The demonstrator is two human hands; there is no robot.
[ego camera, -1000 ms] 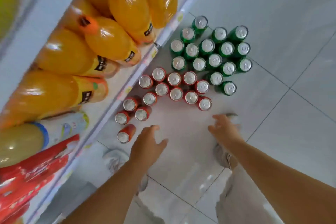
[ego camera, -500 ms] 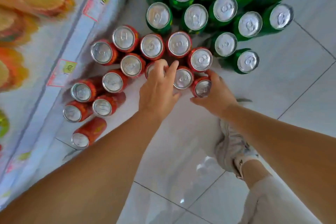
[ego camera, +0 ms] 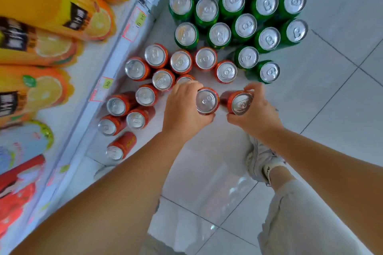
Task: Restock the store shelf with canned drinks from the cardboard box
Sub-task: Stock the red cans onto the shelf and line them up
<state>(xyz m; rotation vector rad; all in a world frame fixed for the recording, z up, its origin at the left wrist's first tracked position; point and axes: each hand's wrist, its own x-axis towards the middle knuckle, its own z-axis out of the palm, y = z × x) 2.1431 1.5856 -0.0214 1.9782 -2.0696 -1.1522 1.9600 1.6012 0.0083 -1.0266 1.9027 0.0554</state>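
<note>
Both hands closed on red cans from the floor cluster beside the shelf.

The left hand (ego camera: 182, 109) wraps an upright red can (ego camera: 207, 100) round its side wall, fingers curled behind and thumb in front; the right hand (ego camera: 253, 109) grips a tilted red can (ego camera: 238, 102) the same way, its lid leaning toward the camera. The remaining red cans (ego camera: 157, 68) and green cans (ego camera: 244, 25) stand close-packed on the glossy tiled floor (ego camera: 331, 93), just beside the shelf edge (ego camera: 124, 39) (no cardboard box is in view). The cans are smooth, rigid cylinders with brushed-metal lids, probably full and fairly heavy, and the thin walls could dent if squeezed hard. A mid-body wrap looks safest, since the painted surface may be slick.
</note>
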